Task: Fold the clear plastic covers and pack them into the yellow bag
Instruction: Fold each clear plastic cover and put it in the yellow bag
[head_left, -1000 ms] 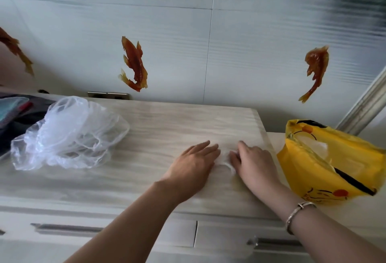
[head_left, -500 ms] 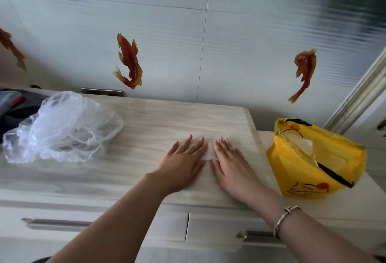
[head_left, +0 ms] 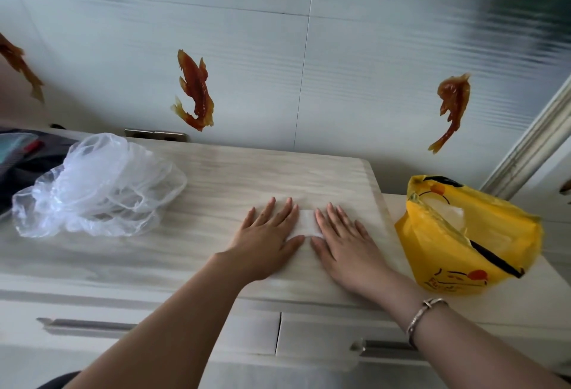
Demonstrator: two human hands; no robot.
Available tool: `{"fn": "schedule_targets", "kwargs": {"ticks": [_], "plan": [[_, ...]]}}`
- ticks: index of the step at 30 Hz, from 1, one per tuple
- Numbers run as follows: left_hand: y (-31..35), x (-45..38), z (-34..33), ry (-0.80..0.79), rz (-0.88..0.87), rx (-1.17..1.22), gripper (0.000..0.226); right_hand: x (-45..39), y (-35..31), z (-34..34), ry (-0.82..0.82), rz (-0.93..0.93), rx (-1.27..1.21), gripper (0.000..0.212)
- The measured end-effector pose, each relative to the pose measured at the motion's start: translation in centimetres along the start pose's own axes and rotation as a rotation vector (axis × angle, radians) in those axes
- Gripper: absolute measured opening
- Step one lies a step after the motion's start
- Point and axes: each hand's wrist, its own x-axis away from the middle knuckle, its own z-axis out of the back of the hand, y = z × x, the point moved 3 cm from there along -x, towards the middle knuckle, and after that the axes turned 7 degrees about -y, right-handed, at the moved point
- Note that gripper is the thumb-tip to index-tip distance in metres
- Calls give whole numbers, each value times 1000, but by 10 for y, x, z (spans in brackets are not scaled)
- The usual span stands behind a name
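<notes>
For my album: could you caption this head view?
Both hands press a folded clear cover flat beside the yellow bag.

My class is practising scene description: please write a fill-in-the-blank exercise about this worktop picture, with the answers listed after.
1. Both hands, left hand and right hand, press a folded clear cover flat on the ____.
2. The bag standing right of the hands is ____.
3. The loose pile of clear covers lies to the ____ of the hands.
4. The bracelet is on the ____ wrist.

Answers: worktop; yellow; left; right
</notes>
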Motion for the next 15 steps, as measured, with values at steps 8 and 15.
{"fn": "schedule_targets", "kwargs": {"ticks": [8, 15], "plan": [[-16, 14, 17, 369, 105, 534, 34, 9, -1, 12, 177, 56, -114, 59], [-10, 36, 33, 214, 350, 1004, 27, 36, -28, 25, 244, 161, 24, 53]]}}
